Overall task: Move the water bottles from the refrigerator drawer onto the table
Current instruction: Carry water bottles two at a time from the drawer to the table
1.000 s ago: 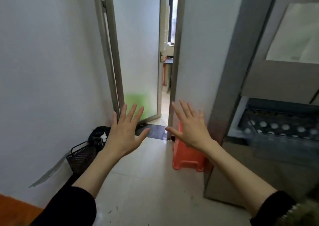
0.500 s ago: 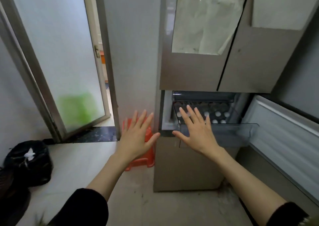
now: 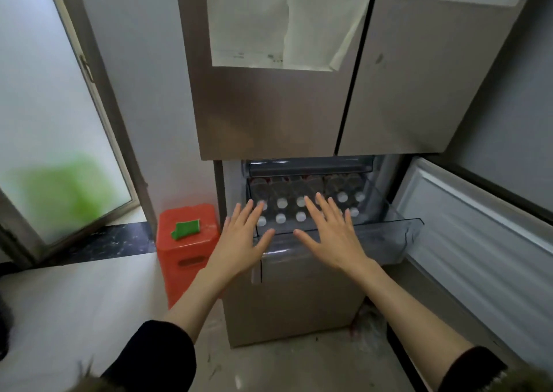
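Note:
The refrigerator's clear plastic drawer (image 3: pixel 392 236) is pulled out below the two upper doors. Several water bottles (image 3: pixel 281 203) with white caps stand upright in it in rows. My left hand (image 3: pixel 244 242) is stretched out flat, fingers spread, in front of the drawer's left front corner and holds nothing. My right hand (image 3: pixel 330 233) is spread the same way before the drawer's middle, covering some caps. Whether either hand touches the drawer I cannot tell. No table is in view.
The lower refrigerator door (image 3: pixel 478 242) stands swung open on the right. An orange plastic stool (image 3: pixel 185 251) with a green scrap on top sits left of the fridge. A frosted glass door (image 3: pixel 54 122) fills the left. Paper sheets (image 3: pixel 281 20) hang on the upper door.
My view has swung right from the doorway and come closer to the refrigerator. Both spread hands now hover at the open drawer instead of before the doorway.

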`<action>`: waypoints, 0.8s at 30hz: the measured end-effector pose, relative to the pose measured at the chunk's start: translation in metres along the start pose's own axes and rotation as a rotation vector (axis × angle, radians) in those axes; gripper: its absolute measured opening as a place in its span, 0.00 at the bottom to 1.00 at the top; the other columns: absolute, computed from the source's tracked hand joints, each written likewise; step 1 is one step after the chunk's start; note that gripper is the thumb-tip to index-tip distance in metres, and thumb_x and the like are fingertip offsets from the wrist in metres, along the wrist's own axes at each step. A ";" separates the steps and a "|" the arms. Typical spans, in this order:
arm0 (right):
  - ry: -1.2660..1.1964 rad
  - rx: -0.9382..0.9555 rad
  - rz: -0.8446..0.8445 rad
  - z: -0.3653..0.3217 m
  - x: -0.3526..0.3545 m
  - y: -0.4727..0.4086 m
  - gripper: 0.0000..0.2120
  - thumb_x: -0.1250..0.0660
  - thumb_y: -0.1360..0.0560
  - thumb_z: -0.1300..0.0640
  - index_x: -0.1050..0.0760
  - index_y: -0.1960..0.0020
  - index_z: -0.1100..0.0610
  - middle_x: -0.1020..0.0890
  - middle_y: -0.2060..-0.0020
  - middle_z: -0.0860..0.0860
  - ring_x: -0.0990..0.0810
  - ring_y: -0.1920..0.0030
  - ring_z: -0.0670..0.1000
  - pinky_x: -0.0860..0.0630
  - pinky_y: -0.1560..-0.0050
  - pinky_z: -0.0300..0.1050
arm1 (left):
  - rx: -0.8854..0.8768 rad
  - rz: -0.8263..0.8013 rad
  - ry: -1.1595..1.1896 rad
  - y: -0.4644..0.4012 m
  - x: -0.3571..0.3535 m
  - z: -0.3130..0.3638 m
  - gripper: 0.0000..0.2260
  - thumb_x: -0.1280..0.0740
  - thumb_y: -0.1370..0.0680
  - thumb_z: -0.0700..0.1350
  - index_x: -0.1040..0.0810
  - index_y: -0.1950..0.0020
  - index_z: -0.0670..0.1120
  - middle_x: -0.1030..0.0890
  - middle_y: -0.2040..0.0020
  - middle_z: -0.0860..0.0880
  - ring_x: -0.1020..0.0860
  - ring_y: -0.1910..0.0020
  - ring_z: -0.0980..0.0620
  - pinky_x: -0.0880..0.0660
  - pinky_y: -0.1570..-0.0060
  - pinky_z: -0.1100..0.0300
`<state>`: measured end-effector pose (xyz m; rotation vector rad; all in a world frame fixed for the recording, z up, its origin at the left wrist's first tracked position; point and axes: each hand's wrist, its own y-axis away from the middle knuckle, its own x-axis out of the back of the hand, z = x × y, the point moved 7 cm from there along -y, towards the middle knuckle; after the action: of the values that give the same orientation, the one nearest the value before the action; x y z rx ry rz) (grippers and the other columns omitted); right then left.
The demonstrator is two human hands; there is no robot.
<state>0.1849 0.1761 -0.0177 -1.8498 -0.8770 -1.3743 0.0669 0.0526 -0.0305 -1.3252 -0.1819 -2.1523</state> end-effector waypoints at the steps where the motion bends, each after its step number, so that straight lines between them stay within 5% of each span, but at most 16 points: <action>1: -0.016 -0.002 -0.008 0.007 -0.005 -0.014 0.34 0.48 0.24 0.36 0.60 0.24 0.45 0.58 0.23 0.48 0.61 0.24 0.51 0.62 0.26 0.57 | 0.012 0.001 0.044 -0.014 -0.006 -0.003 0.28 0.45 0.21 0.58 0.52 0.24 0.55 0.53 0.23 0.52 0.57 0.24 0.51 0.57 0.27 0.52; 11: -0.194 -0.010 -0.179 0.048 -0.067 -0.123 0.30 0.43 0.21 0.45 0.46 0.24 0.55 0.43 0.25 0.54 0.46 0.25 0.55 0.49 0.26 0.51 | 0.202 -0.122 0.267 -0.117 -0.068 -0.033 0.25 0.42 0.20 0.43 0.46 0.25 0.41 0.43 0.24 0.43 0.45 0.25 0.47 0.48 0.30 0.61; 17: -0.804 -0.386 -0.357 0.078 -0.119 -0.168 0.23 0.40 0.21 0.54 0.35 0.29 0.62 0.25 0.39 0.56 0.26 0.39 0.54 0.29 0.39 0.46 | 0.411 -0.152 0.328 -0.157 -0.102 -0.053 0.23 0.42 0.21 0.36 0.43 0.28 0.37 0.37 0.29 0.39 0.38 0.29 0.42 0.42 0.33 0.59; 21: -1.175 -0.634 -0.469 0.083 -0.151 -0.188 0.17 0.42 0.20 0.57 0.32 0.34 0.62 0.25 0.54 0.50 0.26 0.53 0.49 0.25 0.42 0.49 | 0.620 -0.095 0.409 -0.179 -0.126 -0.073 0.26 0.39 0.23 0.35 0.44 0.27 0.37 0.35 0.30 0.37 0.36 0.31 0.40 0.38 0.32 0.53; 24: -1.348 -0.684 -0.525 0.076 -0.166 -0.202 0.16 0.43 0.20 0.59 0.31 0.34 0.61 0.23 0.46 0.52 0.23 0.45 0.53 0.25 0.46 0.48 | 0.772 -0.008 0.521 -0.188 -0.137 -0.084 0.25 0.39 0.24 0.34 0.42 0.28 0.36 0.34 0.30 0.37 0.35 0.32 0.40 0.38 0.34 0.55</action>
<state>0.0211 0.3301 -0.1717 -3.3148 -1.7475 -0.4761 -0.0578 0.2278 -0.1528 -0.3212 -0.7106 -2.0249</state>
